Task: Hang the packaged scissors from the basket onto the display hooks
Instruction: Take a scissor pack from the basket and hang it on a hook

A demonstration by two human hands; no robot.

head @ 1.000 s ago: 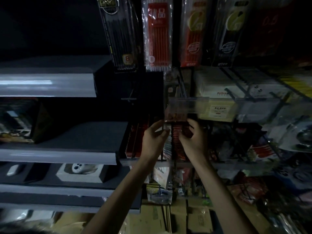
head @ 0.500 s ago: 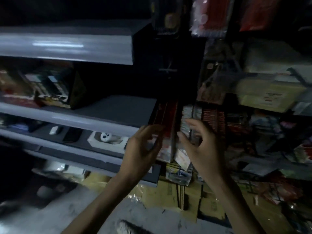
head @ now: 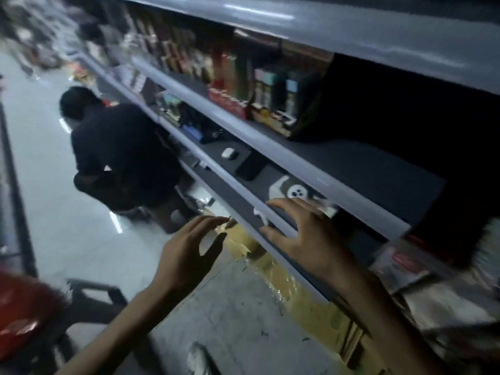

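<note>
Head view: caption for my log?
Empty left hand and right hand spread open by grey shelving; another person crouches nearby.

Two bare hands show, one left hand [head: 194, 250] and one right hand [head: 305, 236]. One crouching person in dark clothes [head: 121, 147], one red basket [head: 21, 307], one small white oval object [head: 228, 153], one flat black slab [head: 250, 169].

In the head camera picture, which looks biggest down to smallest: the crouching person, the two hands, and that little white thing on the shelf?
1. crouching person
2. left hand and right hand: about alike, and their nearness to the camera enlarges them
3. small white object
</note>
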